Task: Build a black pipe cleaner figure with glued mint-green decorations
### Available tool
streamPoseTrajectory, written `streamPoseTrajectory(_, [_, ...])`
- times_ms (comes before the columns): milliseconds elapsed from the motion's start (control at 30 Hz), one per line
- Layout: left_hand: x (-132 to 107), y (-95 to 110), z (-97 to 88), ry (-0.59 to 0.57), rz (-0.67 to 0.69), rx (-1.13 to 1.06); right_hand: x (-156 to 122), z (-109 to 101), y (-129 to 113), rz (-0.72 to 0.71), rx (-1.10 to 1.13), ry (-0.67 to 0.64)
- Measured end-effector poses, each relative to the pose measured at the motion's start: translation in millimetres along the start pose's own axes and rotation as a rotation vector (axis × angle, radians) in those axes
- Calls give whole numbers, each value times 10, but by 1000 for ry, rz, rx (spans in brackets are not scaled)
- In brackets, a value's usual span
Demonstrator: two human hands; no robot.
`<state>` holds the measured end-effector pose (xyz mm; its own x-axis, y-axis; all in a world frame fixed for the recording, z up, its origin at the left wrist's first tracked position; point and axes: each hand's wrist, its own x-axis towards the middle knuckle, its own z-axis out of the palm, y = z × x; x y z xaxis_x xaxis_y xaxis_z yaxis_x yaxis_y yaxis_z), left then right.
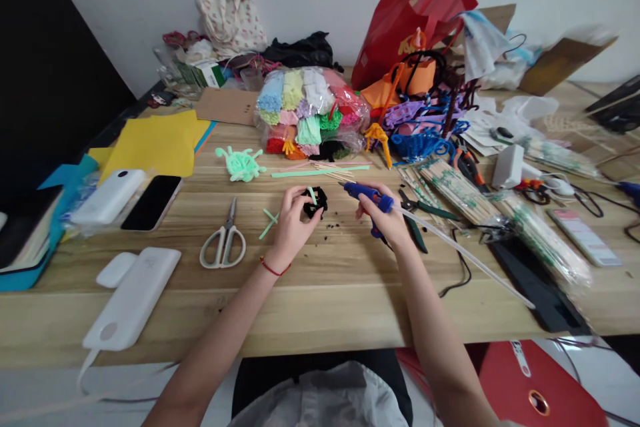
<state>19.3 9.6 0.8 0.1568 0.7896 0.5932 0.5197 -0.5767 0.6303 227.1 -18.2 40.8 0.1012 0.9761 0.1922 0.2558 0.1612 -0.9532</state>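
Between the thumb and fingers of my left hand [293,219] is a small black fuzzy piece [319,203], with a short mint-green strip [313,195] against it. My right hand [383,215] grips a blue glue gun [370,199], its nozzle pointing left toward the black piece but apart from it. A long translucent glue stick [465,255] sticks out of the gun's back. Crossed light-green strips [269,222] lie left of my left hand, near white-handled scissors [223,243]. Black crumbs are scattered on the wood between my hands.
Behind my hands sit a green pipe-cleaner bundle [241,164] and a clear bag of coloured pipe cleaners [310,113]. Green-handled pliers [417,227] and packs of wooden sticks [460,187] are at right. At left are a phone [153,203] and a white power bank [133,300].
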Motion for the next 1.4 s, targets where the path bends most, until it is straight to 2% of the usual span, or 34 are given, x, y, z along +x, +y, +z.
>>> streamPoseTrajectory(133, [2,0,-7,10,11,16,22,1,111,-84,-321,18])
streamPoseTrajectory(233, [1,-3,-10,12,18,26,47,-18,242,-162,-523,-72])
streamPoseTrajectory(367, [5,-3,-16,9,31,40,82,-64,407,-273,-648,-228])
streamPoseTrajectory(533, [5,1,-27,-4,58,72,108,-98,504,-265,-766,-290])
streamPoseTrajectory(967, [-23,-41,-18,-45,92,106,110,-87,511,-232,-791,-291])
streamPoseTrajectory(1133, [-12,-34,-25,-20,78,85,112,-78,556,-265,-640,-276])
streamPoseTrajectory(1267, [-5,-47,-14,9,56,65,113,-42,572,-230,-470,-263])
streamPoseTrajectory(1400, [-6,-63,3,26,36,42,109,-11,540,-225,-412,-250])
